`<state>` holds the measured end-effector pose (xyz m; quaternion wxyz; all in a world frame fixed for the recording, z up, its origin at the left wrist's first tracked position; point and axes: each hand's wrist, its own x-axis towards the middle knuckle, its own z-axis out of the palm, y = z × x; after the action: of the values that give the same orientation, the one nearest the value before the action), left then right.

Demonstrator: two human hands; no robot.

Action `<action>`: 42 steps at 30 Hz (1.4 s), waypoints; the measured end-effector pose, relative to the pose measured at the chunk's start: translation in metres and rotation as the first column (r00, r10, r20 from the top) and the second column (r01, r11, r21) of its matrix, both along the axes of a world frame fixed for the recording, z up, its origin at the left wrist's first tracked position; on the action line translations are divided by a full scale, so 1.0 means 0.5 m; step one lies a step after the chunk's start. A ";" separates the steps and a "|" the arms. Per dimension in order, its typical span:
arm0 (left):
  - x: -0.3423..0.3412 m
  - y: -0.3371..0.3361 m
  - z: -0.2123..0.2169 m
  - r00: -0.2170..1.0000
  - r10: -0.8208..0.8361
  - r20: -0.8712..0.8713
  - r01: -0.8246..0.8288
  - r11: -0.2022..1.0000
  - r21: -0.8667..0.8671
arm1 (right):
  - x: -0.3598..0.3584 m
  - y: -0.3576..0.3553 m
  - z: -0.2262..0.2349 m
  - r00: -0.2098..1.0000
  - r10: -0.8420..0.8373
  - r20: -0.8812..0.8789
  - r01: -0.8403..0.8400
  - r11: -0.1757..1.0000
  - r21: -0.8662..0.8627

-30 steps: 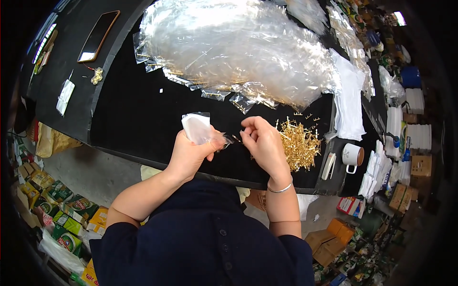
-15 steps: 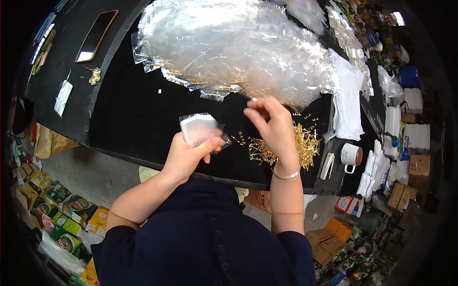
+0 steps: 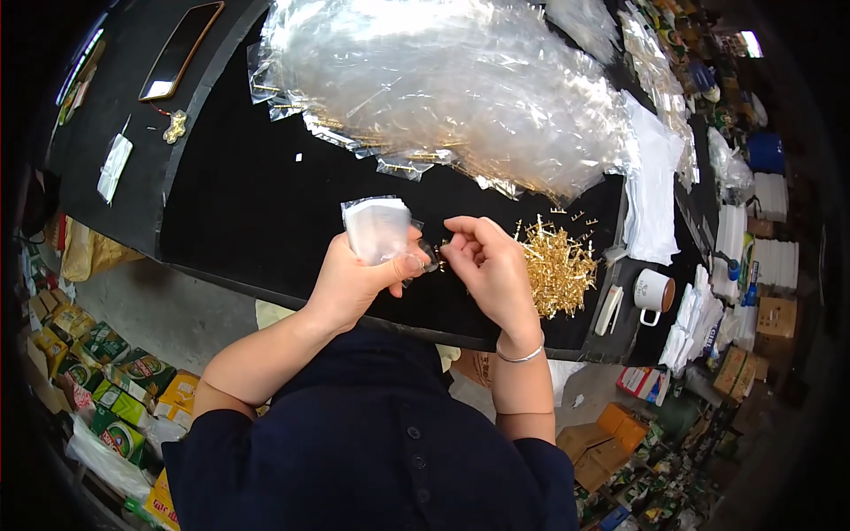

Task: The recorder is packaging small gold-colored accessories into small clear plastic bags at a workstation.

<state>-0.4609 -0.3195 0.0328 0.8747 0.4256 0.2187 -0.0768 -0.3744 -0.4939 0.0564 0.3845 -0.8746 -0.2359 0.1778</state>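
My left hand (image 3: pixel 361 274) is closed around a stack of small clear plastic bags (image 3: pixel 377 228), which look whitish where they overlap. A loose bag corner sticks out by its fingertips. Just to the right, my right hand (image 3: pixel 489 270) has its fingers curled and thumb drawn in toward the forefinger. Whatever may lie in that pinch is too small to make out. A few small gold metal pieces (image 3: pixel 442 257) show by the thumb tip. Beyond the right hand lies a heap of gold metal pieces (image 3: pixel 560 270), partly hidden by it.
A large pile of clear bags (image 3: pixel 443 88) with gold pieces along their edges covers the table's far side. White sheets (image 3: pixel 651 186), a mug (image 3: pixel 653 292) and a white stapler-like tool (image 3: pixel 609 310) sit at right. A phone (image 3: pixel 181 51) lies far left.
My right hand has come down and left, nearer the left hand, with its fingers more curled. The left hand keeps the bag stack, held a little more upright.
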 end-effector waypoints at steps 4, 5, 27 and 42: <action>-0.002 0.002 -0.009 0.999 -0.016 0.030 0.015 1.000 0.012 | -0.003 0.002 0.001 0.992 -0.102 -0.080 0.120 0.956 0.269; -0.001 0.002 -0.009 0.999 -0.018 0.029 0.017 1.000 0.012 | -0.005 0.004 0.004 0.986 -0.133 -0.096 0.159 0.918 0.362; 0.003 0.015 -0.014 0.997 0.051 0.065 -0.052 0.999 0.012 | 0.039 0.058 0.053 0.874 -0.266 0.407 0.148 0.943 0.298; 0.001 0.001 -0.017 0.998 0.038 0.057 -0.043 0.996 0.082 | 0.008 0.015 0.016 0.995 -0.092 -0.044 0.100 0.960 0.262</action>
<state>-0.4601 -0.3189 0.0245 0.8633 0.4590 0.2061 -0.0383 -0.3705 -0.4862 0.0642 0.5091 -0.8232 -0.2089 0.1396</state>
